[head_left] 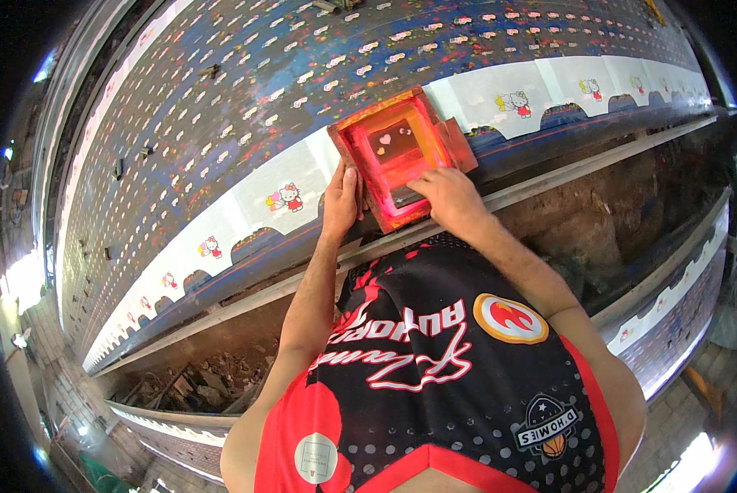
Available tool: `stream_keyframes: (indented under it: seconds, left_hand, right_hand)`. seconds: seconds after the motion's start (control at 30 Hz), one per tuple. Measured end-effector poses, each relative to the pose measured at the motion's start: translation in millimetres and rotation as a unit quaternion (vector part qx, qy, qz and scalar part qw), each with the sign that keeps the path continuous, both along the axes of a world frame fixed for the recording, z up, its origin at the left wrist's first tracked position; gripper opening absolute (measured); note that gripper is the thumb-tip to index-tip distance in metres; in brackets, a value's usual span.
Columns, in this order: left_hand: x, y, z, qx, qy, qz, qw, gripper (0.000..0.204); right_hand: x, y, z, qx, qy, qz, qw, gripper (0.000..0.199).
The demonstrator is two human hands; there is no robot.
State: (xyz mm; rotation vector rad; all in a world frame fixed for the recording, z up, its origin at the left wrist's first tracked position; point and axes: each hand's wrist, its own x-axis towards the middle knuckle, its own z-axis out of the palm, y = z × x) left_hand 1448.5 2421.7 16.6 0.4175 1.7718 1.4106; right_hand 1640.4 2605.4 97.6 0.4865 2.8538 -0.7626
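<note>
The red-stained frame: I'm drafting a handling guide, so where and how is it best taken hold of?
Probably take the red-stained frame by its left and right outer walls, coming from the lower side of the picture: raised walls surround its red middle, and a block juts from the right wall.

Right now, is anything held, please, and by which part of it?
The right hand appears to hold a dark bar by its right part; the left hand touches the left side of the red frame, its grip unclear.

Paved flr [57, 329] at L; bright lt [25, 282] nr L edge.
</note>
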Motion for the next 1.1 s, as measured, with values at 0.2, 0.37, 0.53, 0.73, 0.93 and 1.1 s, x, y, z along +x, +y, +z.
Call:
stream_keyframes:
  seconds: [0.2,0.37,0.53,0.73,0.93,1.1]
  left_hand:
    - [-2.3,1.5,6.7,-0.022,0.003,-0.021,1.0,0.065]
    - [-1.6,2.8,13.6,-0.021,0.004,-0.025,0.999,0.064]
    - [-2.8,0.6,12.8,-0.061,0.038,-0.045,0.996,0.064]
    - [-3.5,-1.0,11.7,-0.052,0.038,-0.038,0.997,0.066]
    - [-1.9,1.4,9.9,-0.026,0.014,-0.026,0.999,0.065]
    - [11.3,19.1,11.5,0.081,-0.02,-0.029,0.996,0.065]
  right_hand:
    - [-67.8,42.8,0.8,-0.034,0.051,-0.028,0.998,0.043]
    - [-116.1,56.6,-2.4,0.028,0.056,-0.032,0.998,0.044]
    - [-84.3,37.6,-5.0,0.015,-0.006,-0.022,1.0,0.051]
    - [-9.7,-17.6,-10.7,0.025,0.092,-0.064,0.993,0.055]
    - [-2.8,-11.0,-8.8,0.027,0.11,-0.045,0.993,0.055]
    - [14.7,19.6,-6.2,0.021,0.129,-0.026,0.991,0.055]
